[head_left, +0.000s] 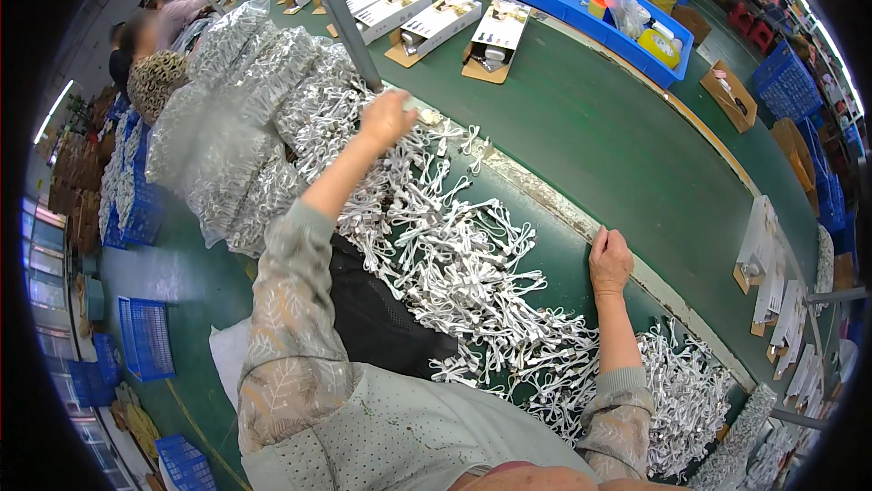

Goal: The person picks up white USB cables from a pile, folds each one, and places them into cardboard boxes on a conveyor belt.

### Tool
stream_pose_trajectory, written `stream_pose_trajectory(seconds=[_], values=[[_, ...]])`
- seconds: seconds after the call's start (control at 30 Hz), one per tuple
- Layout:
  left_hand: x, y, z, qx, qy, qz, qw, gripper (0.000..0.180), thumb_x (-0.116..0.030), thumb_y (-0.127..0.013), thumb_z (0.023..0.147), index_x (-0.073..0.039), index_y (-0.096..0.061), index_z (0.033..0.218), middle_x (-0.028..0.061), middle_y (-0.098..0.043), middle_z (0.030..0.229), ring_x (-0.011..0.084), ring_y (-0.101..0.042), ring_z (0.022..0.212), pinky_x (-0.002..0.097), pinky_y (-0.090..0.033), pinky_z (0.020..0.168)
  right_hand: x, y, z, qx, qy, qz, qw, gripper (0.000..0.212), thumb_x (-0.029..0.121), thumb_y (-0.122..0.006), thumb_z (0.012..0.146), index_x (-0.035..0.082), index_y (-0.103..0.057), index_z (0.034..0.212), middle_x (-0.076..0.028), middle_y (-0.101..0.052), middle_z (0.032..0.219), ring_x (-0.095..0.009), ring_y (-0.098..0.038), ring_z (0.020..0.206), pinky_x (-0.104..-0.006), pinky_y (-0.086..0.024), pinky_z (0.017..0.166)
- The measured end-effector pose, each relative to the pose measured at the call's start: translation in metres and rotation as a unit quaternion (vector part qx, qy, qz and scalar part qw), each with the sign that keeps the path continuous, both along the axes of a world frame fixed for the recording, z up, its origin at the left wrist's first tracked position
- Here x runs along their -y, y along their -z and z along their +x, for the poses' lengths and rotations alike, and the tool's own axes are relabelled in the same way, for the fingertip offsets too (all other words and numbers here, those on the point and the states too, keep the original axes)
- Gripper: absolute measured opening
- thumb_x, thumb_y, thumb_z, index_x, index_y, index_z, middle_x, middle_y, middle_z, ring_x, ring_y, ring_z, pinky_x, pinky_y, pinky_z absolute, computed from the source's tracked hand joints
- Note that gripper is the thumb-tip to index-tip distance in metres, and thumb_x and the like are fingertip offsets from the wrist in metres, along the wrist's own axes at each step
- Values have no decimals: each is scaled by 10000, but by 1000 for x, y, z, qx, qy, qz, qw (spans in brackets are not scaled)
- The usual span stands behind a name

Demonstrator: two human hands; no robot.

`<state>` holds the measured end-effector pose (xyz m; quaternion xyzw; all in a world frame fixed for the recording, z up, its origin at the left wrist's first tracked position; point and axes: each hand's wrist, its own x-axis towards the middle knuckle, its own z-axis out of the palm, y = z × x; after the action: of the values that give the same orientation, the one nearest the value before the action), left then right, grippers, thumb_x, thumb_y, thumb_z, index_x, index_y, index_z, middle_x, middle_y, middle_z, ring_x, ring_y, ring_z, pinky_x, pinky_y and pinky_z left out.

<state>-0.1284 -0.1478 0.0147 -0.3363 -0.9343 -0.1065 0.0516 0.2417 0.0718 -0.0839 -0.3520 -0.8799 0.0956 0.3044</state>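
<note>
A heap of white bundled cables (463, 246) spreads over the green table in front of me. My left hand (389, 119) reaches to the far edge of the heap, beside a grey metal post (336, 14). Its fingers are curled in, with a bit of white at their tips too small to name. My right hand (610, 261) is closed at the pale ledge (568, 209) along the conveyor; its curled fingers hide whatever may be inside. Another cable pile (681, 391) lies to the right of my right forearm.
Clear plastic bags of cables (236, 128) are stacked at the left. Open white boxes (498, 37) stand on the green conveyor (618, 119). Beyond it sits a blue tray (581, 5) with assorted items. A blue crate (145, 338) is at the lower left. People work at the far left.
</note>
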Motion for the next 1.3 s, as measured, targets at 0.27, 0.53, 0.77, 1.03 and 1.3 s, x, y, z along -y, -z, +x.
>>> stream_pose_trajectory(seconds=[0.27, 0.53, 0.77, 1.03, 1.3], values=[[20, 47, -44, 87, -20, -59, 994, 414, -242, -618, 769, -81, -548, 1144, 185, -481, 1226, 354, -492, 1097, 443, -426, 904, 2, 1, -1, 3, 0, -24, 1000, 263, 188, -570, 848, 62, -463, 643, -123, -531, 621, -321, -544, 538, -407, -428, 482], [30, -14, 101, 214, 163, -30, 963, 237, -112, -566, 781, -24, -635, 990, 172, -636, 962, 338, -599, 909, 410, -467, 826, -3, 3, 2, -3, 6, -12, 1000, 244, 183, -579, 841, 67, -475, 654, -122, -539, 625, -319, -556, 550, -400, -438, 484], [-10, -39, 112, 98, 144, 51, 983, 177, -180, -648, 770, -51, -671, 889, 114, -632, 855, 245, -594, 766, 359, -471, 700, -1, -1, 2, -18, -7, -7, 1000, 234, 183, -569, 845, 68, -485, 659, -116, -544, 630, -314, -560, 554, -396, -446, 489], [-94, 17, 104, 547, 85, 204, 807, 220, -173, -614, 844, 0, -643, 977, -17, -593, 704, 43, -525, 558, 184, -416, 487, 0, -3, 0, -30, -22, -34, 999, 254, 189, -578, 838, 58, -479, 644, -126, -530, 625, -322, -552, 564, -399, -442, 500], [-114, 42, 188, 571, 155, 250, 767, 277, -128, -568, 859, 42, -597, 1076, 37, -625, 792, 72, -560, 630, 208, -469, 562, 35, -49, -32, -169, -118, -634, 745, 418, 293, -632, 852, -14, -512, 1110, -78, -621, 869, -117, -595, 706, -227, -479, 556]])
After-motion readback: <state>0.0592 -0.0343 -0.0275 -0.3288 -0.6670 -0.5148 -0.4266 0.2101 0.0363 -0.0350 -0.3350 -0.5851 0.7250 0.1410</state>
